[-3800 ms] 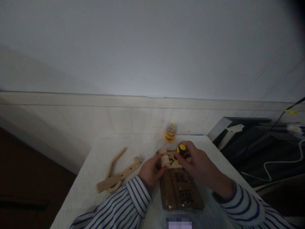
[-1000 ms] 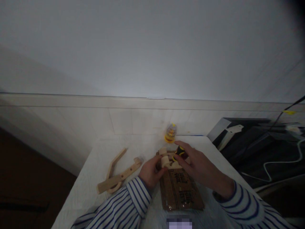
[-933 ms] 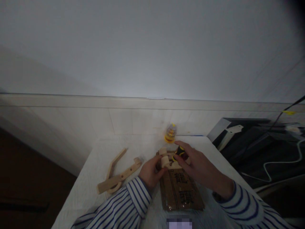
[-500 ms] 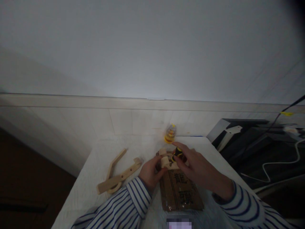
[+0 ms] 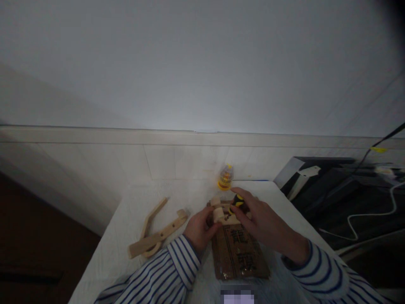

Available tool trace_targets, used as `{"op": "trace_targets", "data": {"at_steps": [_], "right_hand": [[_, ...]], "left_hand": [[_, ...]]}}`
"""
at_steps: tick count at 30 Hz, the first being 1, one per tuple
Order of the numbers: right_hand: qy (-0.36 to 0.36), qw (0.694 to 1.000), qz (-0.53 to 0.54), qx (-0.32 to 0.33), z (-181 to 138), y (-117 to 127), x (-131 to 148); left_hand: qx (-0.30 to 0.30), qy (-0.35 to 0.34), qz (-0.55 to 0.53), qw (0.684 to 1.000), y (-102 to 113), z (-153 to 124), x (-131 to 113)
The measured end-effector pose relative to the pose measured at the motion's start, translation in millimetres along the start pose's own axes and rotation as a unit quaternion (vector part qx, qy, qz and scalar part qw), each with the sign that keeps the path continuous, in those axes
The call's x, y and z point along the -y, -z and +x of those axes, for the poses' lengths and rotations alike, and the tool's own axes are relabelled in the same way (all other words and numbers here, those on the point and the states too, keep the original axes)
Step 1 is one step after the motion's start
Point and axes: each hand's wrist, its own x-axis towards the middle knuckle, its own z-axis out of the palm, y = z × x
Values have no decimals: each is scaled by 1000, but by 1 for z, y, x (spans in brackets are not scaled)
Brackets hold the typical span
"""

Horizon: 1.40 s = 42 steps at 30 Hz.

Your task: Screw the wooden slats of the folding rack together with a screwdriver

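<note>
My right hand [image 5: 257, 213] grips a short black-and-yellow screwdriver [image 5: 238, 200], its tip angled down at a pale wooden piece [image 5: 232, 219]. Fingers of my left hand [image 5: 201, 228] close on a rounded wooden block [image 5: 218, 214] at the left end of that piece. Partly behind it sits a second rounded block [image 5: 216, 202]. Both wooden parts lie at the far edge of a brown wrapped package [image 5: 238, 253] with dark printed characters. The screwdriver's exact contact point is too small to make out.
To the left lie a wooden bar with holes [image 5: 158, 234] and an angled wooden strip [image 5: 153, 215]. A yellow-capped clear bottle [image 5: 225, 177] stands at the back by the wall. Dark flat panels [image 5: 329, 185] and a white cable [image 5: 370, 216] are on the right, beyond the white table [image 5: 110, 253].
The screwdriver handle has turned and shifted slightly in my right hand's fingers. My left hand stays at the wooden block, and the other things lie as before.
</note>
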Motion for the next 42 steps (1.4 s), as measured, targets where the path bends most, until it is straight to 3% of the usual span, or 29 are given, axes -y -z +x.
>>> {"op": "trace_targets", "data": {"at_steps": [27, 42], "right_hand": [[-15, 1000, 9, -22, 2, -5, -2], [23, 999, -19, -14, 1, 3, 10]], "left_hand": [[-4, -4, -15, 1000, 1, -1, -2], [-12, -13, -3, 1000, 0, 0, -1]]}}
